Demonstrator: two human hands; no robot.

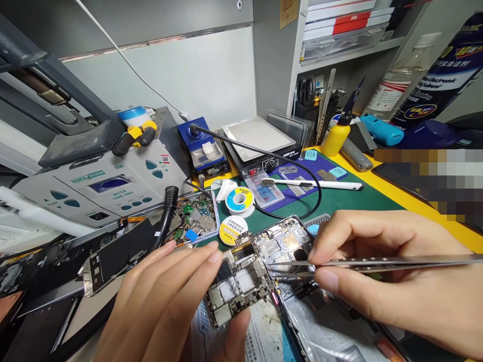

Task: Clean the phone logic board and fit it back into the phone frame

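Note:
A small circuit board [241, 281] with metal shields is held by its edges between the thumb and fingers of my left hand [169, 301]. Metal tweezers [362, 262] are pinched in my right hand [388, 266], their tips slightly apart at the board's right edge. Beneath the tips lies an opened phone frame [298, 322] with another board section [281, 246] at its top end. Whether the tips touch the held board I cannot tell.
Left, a grey hot-air station [113, 186] with a black hose [166, 216] and phone parts. Behind are a solder spool [240, 199], a round tin [233, 230], a heating plate [260, 138], a white brush [320, 184] and a yellow bottle [335, 138].

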